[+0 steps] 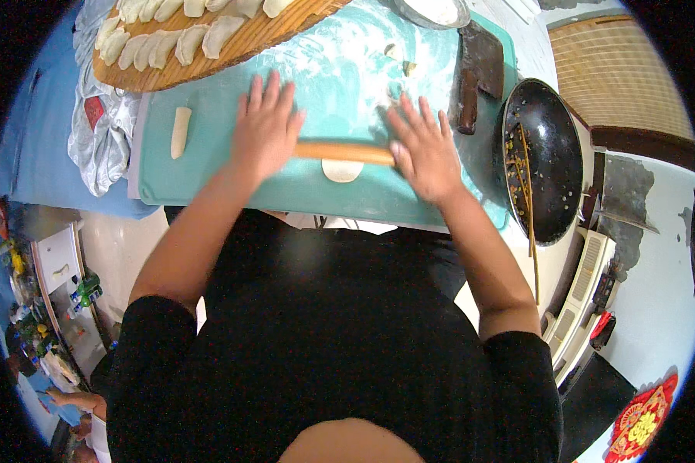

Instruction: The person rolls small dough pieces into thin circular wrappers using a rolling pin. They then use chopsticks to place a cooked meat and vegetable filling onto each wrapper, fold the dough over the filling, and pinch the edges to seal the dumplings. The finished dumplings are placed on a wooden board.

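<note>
A wooden rolling pin [347, 152] lies across a round dough wrapper [342, 171] on the green mat [208, 179]. My left hand [266, 130] rests flat over the pin's left end, fingers spread. Over its right end lies my right hand [425, 150], also with fingers spread and the palm down. Neither hand's fingers curl round the pin. A short dough roll [180, 132] lies left of my left hand. Beyond my right hand are small dough pieces [409, 69] on floured mat. Rows of shaped dumplings [191, 45] sit on a wooden board at the upper left.
A cleaver [480, 63] lies at the mat's right side. Beside it stands a black wok [547, 168] with filling remains and chopsticks [527, 191]. A bowl of flour [434, 11] is at the top. Crumpled cloth [101, 139] hangs at the left; another person's arm [78, 399] shows lower left.
</note>
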Available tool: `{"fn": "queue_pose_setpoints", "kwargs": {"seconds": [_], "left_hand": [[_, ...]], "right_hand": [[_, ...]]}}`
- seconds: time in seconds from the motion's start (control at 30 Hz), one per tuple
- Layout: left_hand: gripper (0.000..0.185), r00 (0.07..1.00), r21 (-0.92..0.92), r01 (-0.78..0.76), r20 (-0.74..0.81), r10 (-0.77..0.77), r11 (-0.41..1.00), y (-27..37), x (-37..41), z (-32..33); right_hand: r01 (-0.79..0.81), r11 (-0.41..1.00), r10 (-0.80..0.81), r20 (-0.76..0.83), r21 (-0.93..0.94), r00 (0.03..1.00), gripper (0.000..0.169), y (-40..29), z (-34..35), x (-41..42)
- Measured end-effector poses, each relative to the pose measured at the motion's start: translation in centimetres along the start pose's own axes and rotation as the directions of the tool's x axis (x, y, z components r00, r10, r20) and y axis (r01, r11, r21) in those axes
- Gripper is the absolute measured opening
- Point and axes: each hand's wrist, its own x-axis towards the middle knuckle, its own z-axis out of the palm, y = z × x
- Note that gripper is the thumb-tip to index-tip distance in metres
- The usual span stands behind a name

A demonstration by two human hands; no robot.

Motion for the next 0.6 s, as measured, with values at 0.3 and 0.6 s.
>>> {"fn": "queue_pose_setpoints", "kwargs": {"seconds": [0.3,0.6], "left_hand": [[0.054,0.992,-0.012,-0.094,0.082,0.095,0.996,0.8,-4.2,-1.0],[0.052,0.993,-0.085,-0.087,0.077,0.094,0.993,1.4,-5.9,-2.4]], "right_hand": [[0.012,0.998,-0.017,0.082,0.067,0.996,0.054,-2.0,0.0,-3.2],[-0.069,0.991,0.06,0.079,0.115,0.995,0.054,-2.9,0.8,-5.2]]}}
